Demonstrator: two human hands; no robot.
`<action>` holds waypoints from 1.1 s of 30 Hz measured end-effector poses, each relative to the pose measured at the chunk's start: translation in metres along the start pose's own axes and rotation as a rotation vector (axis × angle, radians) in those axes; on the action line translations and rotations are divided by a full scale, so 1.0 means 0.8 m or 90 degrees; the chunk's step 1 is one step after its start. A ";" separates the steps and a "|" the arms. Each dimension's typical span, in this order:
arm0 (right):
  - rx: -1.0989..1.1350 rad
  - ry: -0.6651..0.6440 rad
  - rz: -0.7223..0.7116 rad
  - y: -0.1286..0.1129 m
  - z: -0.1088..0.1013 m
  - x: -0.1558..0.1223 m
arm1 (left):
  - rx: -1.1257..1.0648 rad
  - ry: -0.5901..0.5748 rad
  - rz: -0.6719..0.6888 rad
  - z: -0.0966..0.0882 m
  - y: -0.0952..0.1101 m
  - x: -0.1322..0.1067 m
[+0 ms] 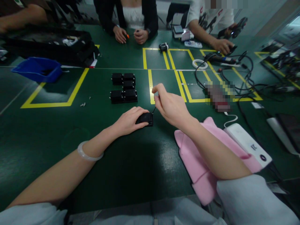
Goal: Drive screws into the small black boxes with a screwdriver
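My left hand (130, 118) is closed over a small black box-shaped part (145, 118) and presses it onto the green table (131, 168). My right hand (170, 104) is pinched on a thin dark tool (154, 110) whose tip meets the part's right end. A pale bangle (87, 153) sits on my left wrist. Several similar black parts (123, 88) lie grouped on the table just beyond my hands.
A pink cloth (199, 168) and a white device (248, 142) lie under my right forearm. A blue bin (37, 68) and black case (53, 45) stand far left. Cables (234, 78) spread at right. Other people's hands (131, 34) rest at the far edge. Yellow tape marks (77, 84) cross the table.
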State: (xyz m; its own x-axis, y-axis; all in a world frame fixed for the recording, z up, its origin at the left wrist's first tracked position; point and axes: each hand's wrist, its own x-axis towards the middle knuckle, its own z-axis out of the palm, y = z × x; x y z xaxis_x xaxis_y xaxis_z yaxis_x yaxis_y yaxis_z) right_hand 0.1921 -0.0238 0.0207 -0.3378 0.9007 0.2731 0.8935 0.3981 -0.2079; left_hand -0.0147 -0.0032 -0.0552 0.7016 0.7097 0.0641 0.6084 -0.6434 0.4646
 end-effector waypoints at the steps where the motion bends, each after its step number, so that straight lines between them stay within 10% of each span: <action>1: -0.015 0.000 0.004 0.000 0.000 0.000 | 0.001 -0.001 0.000 0.000 0.000 0.000; 33: -0.085 -0.012 -0.017 -0.003 -0.002 -0.002 | 0.008 0.001 -0.006 0.001 -0.001 0.000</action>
State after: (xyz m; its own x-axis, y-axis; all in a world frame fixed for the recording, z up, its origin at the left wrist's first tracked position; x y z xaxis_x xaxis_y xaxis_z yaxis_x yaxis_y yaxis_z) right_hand 0.1906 -0.0265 0.0222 -0.3670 0.8934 0.2590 0.9148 0.3972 -0.0736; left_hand -0.0149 -0.0030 -0.0565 0.6956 0.7158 0.0615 0.6191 -0.6406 0.4542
